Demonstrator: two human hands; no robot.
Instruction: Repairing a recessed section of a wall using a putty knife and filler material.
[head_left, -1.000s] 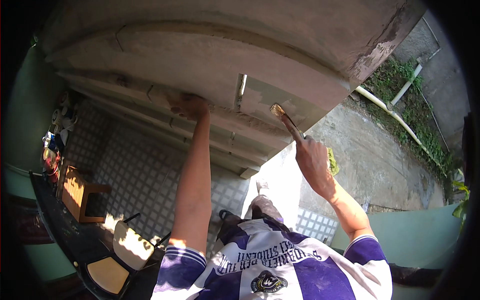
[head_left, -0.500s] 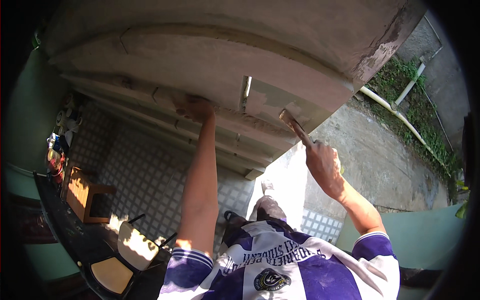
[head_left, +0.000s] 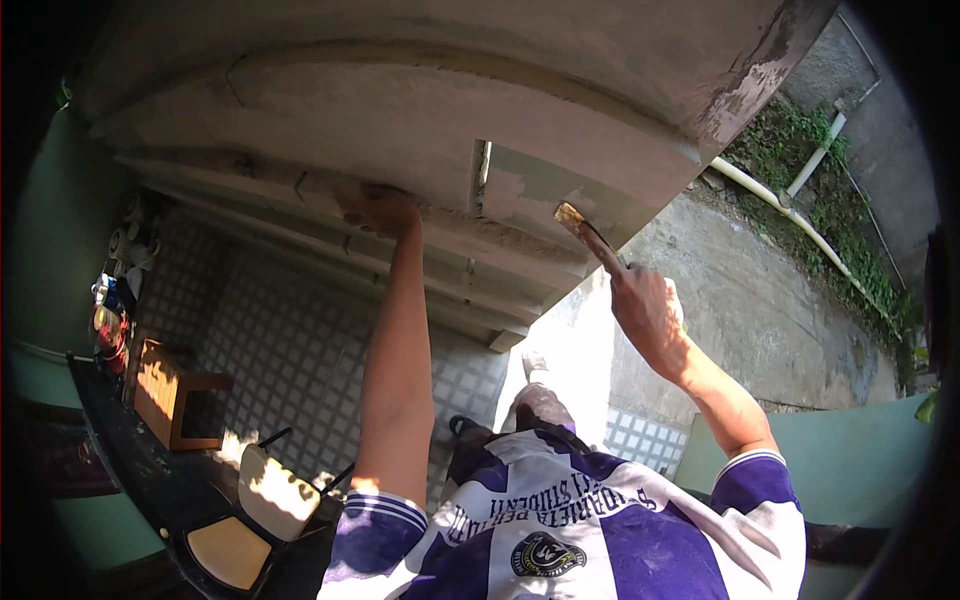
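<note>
A scraper [head_left: 590, 236] with a dark handle and a flat, yellowish-brown end is gripped in my right hand [head_left: 648, 312]. Its flat end lies at a patchy, part-bared stretch of the worn, pinkish-grey wall [head_left: 430, 120]. Beside this patch is a narrow upright slot [head_left: 482, 175] with a bright edge. My left hand [head_left: 385, 210] is in shadow, leaning on the ledge [head_left: 500, 240] to the left of the slot. Its fingers look spread and bent against the surface, with no tool seen in them.
Lower ribs [head_left: 450, 290] run below the ledge. At left are a wooden stool [head_left: 165, 395], a chair [head_left: 275, 492] and a black table [head_left: 110, 440]. Checkered tiles [head_left: 300, 330] cover the floor. White pipes [head_left: 790, 215] cross a planted bank at right.
The scraper and my right hand have shifted slightly up and left in view, and the blade now catches more light. My left hand stays on the ledge. The whole view has moved a little.
</note>
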